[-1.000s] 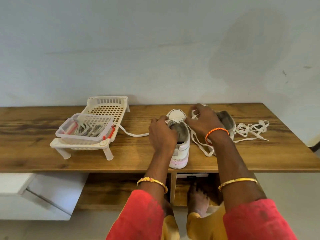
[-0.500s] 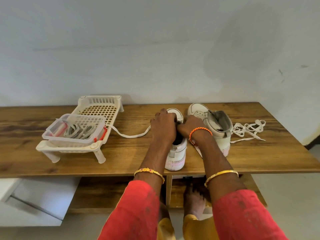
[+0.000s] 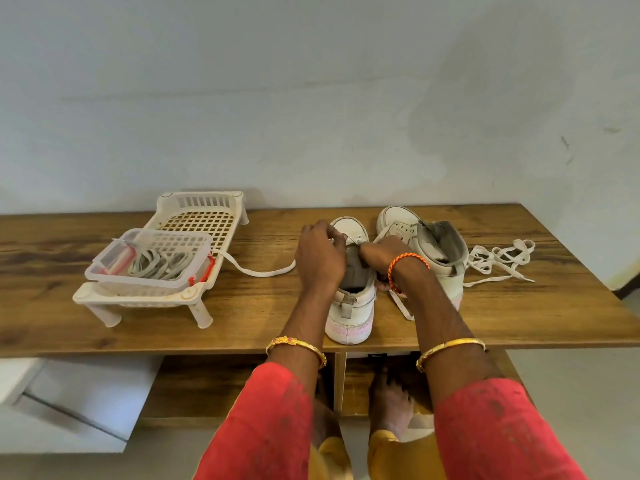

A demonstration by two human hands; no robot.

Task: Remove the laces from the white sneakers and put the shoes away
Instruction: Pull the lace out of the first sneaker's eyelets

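1. I see the near sneaker (image 3: 351, 306) standing heel toward me on the wooden surface (image 3: 242, 313): white, scuffed, with a pink-tinged sole edge, grey lining and a heel tab.
2. My left hand (image 3: 320, 258) curls over its tongue, its grip pinching the lace (image 3: 256, 270) near the eyelets; that lace trails left across the surface toward the white rack (image 3: 194, 220).
3. My right hand (image 3: 382, 254) is at the same sneaker's top; I cannot tell what its grip holds.
4. The far sneaker (image 3: 433, 247) stands just beside it on the right, tongue pulled up.
5. A loose white lace (image 3: 498, 258) lies tangled right of that sneaker.
6. A clear tray (image 3: 152, 261) sits on the rack.
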